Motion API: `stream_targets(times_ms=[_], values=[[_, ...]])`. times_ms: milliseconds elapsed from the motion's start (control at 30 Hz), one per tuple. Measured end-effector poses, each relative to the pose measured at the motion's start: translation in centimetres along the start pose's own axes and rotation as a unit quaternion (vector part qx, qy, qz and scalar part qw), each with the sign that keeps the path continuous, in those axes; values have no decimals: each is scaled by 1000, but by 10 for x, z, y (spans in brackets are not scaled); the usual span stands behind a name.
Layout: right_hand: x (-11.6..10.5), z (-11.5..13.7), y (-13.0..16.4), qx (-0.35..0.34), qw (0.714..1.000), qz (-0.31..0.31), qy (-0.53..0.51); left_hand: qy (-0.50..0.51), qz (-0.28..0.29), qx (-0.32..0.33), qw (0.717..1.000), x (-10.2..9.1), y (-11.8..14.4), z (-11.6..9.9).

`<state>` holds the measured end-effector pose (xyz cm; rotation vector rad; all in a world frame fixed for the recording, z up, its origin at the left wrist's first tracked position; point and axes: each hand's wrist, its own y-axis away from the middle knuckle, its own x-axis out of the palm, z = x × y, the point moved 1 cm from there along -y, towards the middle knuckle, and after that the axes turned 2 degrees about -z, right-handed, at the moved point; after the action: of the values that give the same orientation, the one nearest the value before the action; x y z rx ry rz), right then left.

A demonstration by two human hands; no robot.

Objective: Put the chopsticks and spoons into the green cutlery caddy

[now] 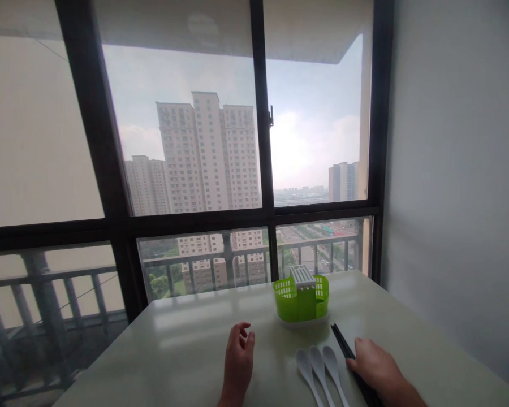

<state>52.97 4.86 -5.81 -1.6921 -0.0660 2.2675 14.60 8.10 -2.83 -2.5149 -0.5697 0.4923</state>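
Observation:
My right hand (374,363) is closed round a bundle of black chopsticks (343,342) at the right of the table, their thin ends pointing away from me. Just left of them, three white spoons (318,363) lie side by side, bowls away from me. My left hand (238,355) is held over the table to the left of the spoons, fingers loosely bent and thumb apart, with nothing in it. Beyond the spoons stands a bright green utensil holder (306,305) with perforated side baskets, a white slotted top piece (302,276) and a white base (304,324).
A pale glossy table (186,345) reaches to a dark-framed window (258,113) at the back. Along the right side runs a white wall (453,169). Outside the glass are a balcony railing (203,257) and tall buildings (207,158).

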Motion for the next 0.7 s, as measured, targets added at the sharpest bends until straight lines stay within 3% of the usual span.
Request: stream_targets(times_ms=[200, 400, 700], values=[[-1, -1, -11, 32, 999, 36, -4, 19, 32, -29, 999, 3, 0, -2], [11, -10, -24, 27, 998, 47, -42, 22, 49, -35, 998, 5, 2, -3], [10, -12, -20, 38, 990, 48, -123, 16, 72, -27, 997, 5, 4, -10]])
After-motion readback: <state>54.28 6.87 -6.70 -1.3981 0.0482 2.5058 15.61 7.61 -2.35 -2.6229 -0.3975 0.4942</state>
